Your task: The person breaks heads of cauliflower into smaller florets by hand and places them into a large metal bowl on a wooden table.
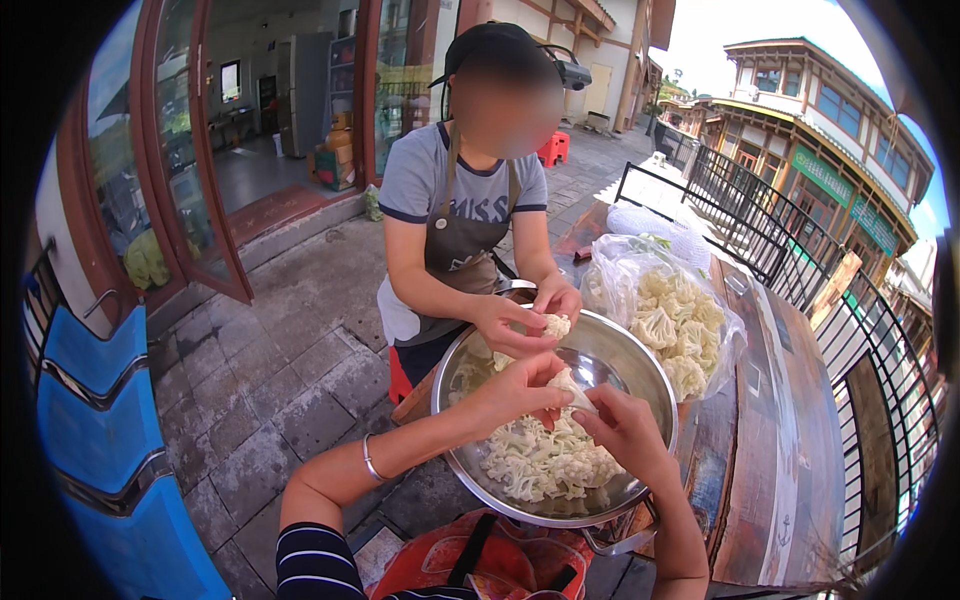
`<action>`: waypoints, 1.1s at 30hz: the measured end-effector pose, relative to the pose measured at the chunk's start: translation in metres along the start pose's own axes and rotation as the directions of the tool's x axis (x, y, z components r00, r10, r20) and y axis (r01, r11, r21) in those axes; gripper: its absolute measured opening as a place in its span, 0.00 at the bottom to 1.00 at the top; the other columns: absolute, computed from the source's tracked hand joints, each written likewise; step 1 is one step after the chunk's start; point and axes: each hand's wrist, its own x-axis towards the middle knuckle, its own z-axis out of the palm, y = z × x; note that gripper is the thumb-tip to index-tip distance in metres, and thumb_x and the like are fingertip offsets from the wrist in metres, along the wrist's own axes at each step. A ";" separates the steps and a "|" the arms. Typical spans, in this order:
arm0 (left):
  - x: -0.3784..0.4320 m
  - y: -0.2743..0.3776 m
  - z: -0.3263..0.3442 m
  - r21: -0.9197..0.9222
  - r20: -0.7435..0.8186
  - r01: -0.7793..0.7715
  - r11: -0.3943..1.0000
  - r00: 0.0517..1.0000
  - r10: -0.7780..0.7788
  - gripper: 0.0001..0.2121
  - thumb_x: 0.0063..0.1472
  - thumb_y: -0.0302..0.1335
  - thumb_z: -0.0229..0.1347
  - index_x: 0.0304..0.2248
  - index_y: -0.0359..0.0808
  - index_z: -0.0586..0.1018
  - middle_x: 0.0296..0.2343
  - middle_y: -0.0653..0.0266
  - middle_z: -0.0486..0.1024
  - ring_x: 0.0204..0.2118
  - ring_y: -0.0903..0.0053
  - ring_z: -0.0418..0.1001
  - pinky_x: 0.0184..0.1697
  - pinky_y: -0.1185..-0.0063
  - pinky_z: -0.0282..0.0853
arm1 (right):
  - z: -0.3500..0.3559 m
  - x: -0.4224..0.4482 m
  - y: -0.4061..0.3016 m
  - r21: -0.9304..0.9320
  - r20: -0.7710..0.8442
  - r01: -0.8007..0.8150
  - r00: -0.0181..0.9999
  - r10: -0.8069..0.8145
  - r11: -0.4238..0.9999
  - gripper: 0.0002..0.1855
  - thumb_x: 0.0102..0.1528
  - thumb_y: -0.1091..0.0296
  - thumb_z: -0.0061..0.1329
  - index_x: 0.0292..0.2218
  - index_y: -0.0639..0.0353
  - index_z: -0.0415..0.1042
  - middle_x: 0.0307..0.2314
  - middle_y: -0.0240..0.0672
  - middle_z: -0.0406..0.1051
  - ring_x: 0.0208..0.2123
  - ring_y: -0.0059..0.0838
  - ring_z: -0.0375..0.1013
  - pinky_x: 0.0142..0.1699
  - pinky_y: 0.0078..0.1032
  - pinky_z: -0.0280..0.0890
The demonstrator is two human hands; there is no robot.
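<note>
Above a wide stainless steel basin (666, 420), my left hand (517, 394) and my right hand (626, 427) grip one cauliflower floret (571, 388) between them. The left fingertips are on its head side; the right fingers hold its pale stalk end. Small cauliflower pieces (547, 465) lie heaped in the near half of the basin. Across from me, a co-worker (480, 217) in an apron holds another floret (556, 326) over the far rim with both hands. An open clear plastic bag (607, 270) of larger cauliflower florets (675, 322) stands right of the basin.
The basin rests on a wooden plank table (780, 450), its handle (622, 541) sticking out near my right forearm. A white mesh bundle (664, 232) lies behind the bag. Blue seats (105, 427) line the left, and a black metal railing (892, 375) borders the right.
</note>
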 end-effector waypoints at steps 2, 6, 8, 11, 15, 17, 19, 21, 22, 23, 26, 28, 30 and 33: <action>-0.001 0.001 0.001 -0.017 0.007 0.013 1.000 1.000 -0.013 0.14 0.55 0.28 0.54 0.39 0.35 0.66 0.27 0.70 0.69 0.28 0.86 0.69 0.32 0.85 0.67 | 0.000 0.001 -0.003 -0.087 -0.028 0.081 0.996 -0.083 0.993 0.07 0.55 0.69 0.45 0.31 0.64 0.66 0.14 0.30 0.64 0.16 0.18 0.64 0.21 0.18 0.58; -0.003 0.004 0.002 0.012 0.066 -0.012 1.000 0.998 0.011 0.13 0.54 0.27 0.55 0.38 0.35 0.67 0.27 0.69 0.70 0.28 0.85 0.69 0.32 0.85 0.66 | -0.002 -0.002 0.003 0.118 0.054 -0.007 0.999 0.001 0.993 0.08 0.56 0.68 0.44 0.30 0.63 0.66 0.13 0.29 0.62 0.15 0.16 0.61 0.21 0.18 0.54; -0.003 0.005 0.002 0.007 0.101 -0.030 1.000 0.995 0.029 0.13 0.54 0.27 0.56 0.38 0.35 0.67 0.28 0.69 0.70 0.29 0.85 0.69 0.33 0.84 0.66 | -0.009 -0.002 -0.002 0.327 0.188 -0.196 0.972 0.140 0.924 0.07 0.56 0.68 0.44 0.29 0.63 0.66 0.13 0.29 0.60 0.16 0.16 0.59 0.21 0.18 0.54; -0.005 0.010 0.005 -0.015 0.139 -0.047 0.999 0.989 0.049 0.12 0.54 0.27 0.56 0.36 0.35 0.68 0.28 0.69 0.70 0.30 0.86 0.69 0.32 0.85 0.66 | -0.012 -0.002 -0.004 0.483 0.243 -0.234 0.962 0.127 0.844 0.09 0.58 0.67 0.41 0.28 0.63 0.66 0.13 0.23 0.58 0.16 0.11 0.57 0.21 0.14 0.51; -0.004 0.009 0.007 -0.063 0.165 -0.053 0.997 0.984 0.063 0.10 0.54 0.26 0.55 0.35 0.35 0.68 0.29 0.70 0.70 0.31 0.87 0.69 0.32 0.85 0.66 | -0.013 -0.003 -0.001 0.584 0.286 -0.281 0.949 0.131 0.761 0.10 0.58 0.66 0.41 0.28 0.62 0.66 0.14 0.22 0.58 0.16 0.11 0.56 0.20 0.13 0.50; -0.005 0.007 0.008 -0.085 0.170 -0.045 0.995 0.984 0.059 0.11 0.54 0.26 0.55 0.36 0.36 0.69 0.29 0.70 0.70 0.32 0.86 0.69 0.33 0.85 0.66 | -0.015 -0.004 0.001 0.619 0.307 -0.289 0.945 0.114 0.731 0.10 0.59 0.65 0.41 0.29 0.62 0.67 0.14 0.22 0.59 0.16 0.11 0.56 0.20 0.12 0.50; -0.004 0.007 0.010 -0.100 0.172 -0.035 0.994 0.984 0.052 0.10 0.54 0.26 0.55 0.36 0.36 0.69 0.29 0.71 0.70 0.32 0.86 0.69 0.33 0.85 0.66 | -0.018 -0.005 0.003 0.623 0.325 -0.298 0.940 0.106 0.723 0.10 0.59 0.65 0.41 0.29 0.62 0.67 0.15 0.22 0.59 0.16 0.10 0.56 0.20 0.12 0.50; -0.004 0.007 0.011 -0.096 0.182 -0.027 0.995 0.982 0.044 0.11 0.55 0.26 0.55 0.36 0.36 0.69 0.29 0.71 0.70 0.33 0.86 0.68 0.33 0.85 0.66 | -0.020 -0.005 0.005 0.626 0.341 -0.309 0.934 0.105 0.716 0.10 0.58 0.65 0.41 0.29 0.62 0.67 0.16 0.23 0.60 0.16 0.11 0.57 0.20 0.12 0.51; -0.004 0.007 0.012 -0.094 0.186 -0.022 0.995 0.982 0.039 0.11 0.55 0.26 0.55 0.37 0.36 0.68 0.30 0.71 0.69 0.33 0.86 0.68 0.33 0.85 0.66 | -0.020 -0.005 0.005 0.626 0.348 -0.316 0.931 0.107 0.713 0.10 0.58 0.64 0.42 0.30 0.63 0.67 0.16 0.23 0.61 0.16 0.11 0.57 0.20 0.12 0.51; -0.003 0.006 0.011 -0.103 0.157 -0.021 0.994 0.987 0.038 0.11 0.55 0.26 0.54 0.37 0.36 0.68 0.30 0.71 0.69 0.33 0.86 0.68 0.34 0.84 0.66 | -0.021 -0.005 0.006 0.625 0.355 -0.323 0.929 0.110 0.711 0.11 0.57 0.64 0.43 0.30 0.63 0.67 0.17 0.24 0.62 0.16 0.11 0.57 0.20 0.12 0.51; -0.001 0.000 0.009 -0.162 0.066 -0.036 0.986 0.997 0.047 0.11 0.55 0.25 0.54 0.38 0.36 0.68 0.32 0.70 0.68 0.34 0.85 0.69 0.36 0.83 0.67 | -0.017 -0.001 0.001 0.562 0.236 -0.279 0.956 0.172 0.779 0.08 0.57 0.67 0.44 0.32 0.62 0.67 0.17 0.23 0.62 0.17 0.10 0.59 0.21 0.11 0.52; 0.002 -0.002 0.008 -0.244 0.022 -0.061 0.968 0.997 0.069 0.12 0.56 0.25 0.53 0.39 0.36 0.67 0.33 0.70 0.68 0.35 0.83 0.69 0.39 0.82 0.67 | -0.017 -0.001 0.000 0.553 0.153 -0.244 0.970 0.191 0.797 0.07 0.55 0.69 0.46 0.33 0.63 0.67 0.18 0.23 0.63 0.18 0.10 0.61 0.22 0.11 0.54; 0.000 0.001 0.009 -0.267 0.010 -0.051 0.962 0.998 0.056 0.11 0.56 0.26 0.53 0.39 0.36 0.67 0.33 0.69 0.68 0.36 0.82 0.70 0.40 0.81 0.68 | -0.016 -0.002 0.002 0.546 0.075 -0.206 0.977 0.198 0.812 0.07 0.53 0.72 0.48 0.35 0.63 0.67 0.19 0.24 0.65 0.19 0.11 0.63 0.23 0.11 0.57; -0.001 0.003 0.011 -0.244 0.036 -0.020 0.970 0.999 0.030 0.11 0.57 0.26 0.52 0.39 0.35 0.67 0.33 0.68 0.68 0.36 0.81 0.71 0.41 0.80 0.69 | -0.013 -0.002 0.006 0.461 -0.039 -0.131 0.985 0.168 0.877 0.08 0.52 0.75 0.48 0.36 0.64 0.67 0.19 0.26 0.66 0.20 0.12 0.65 0.25 0.12 0.60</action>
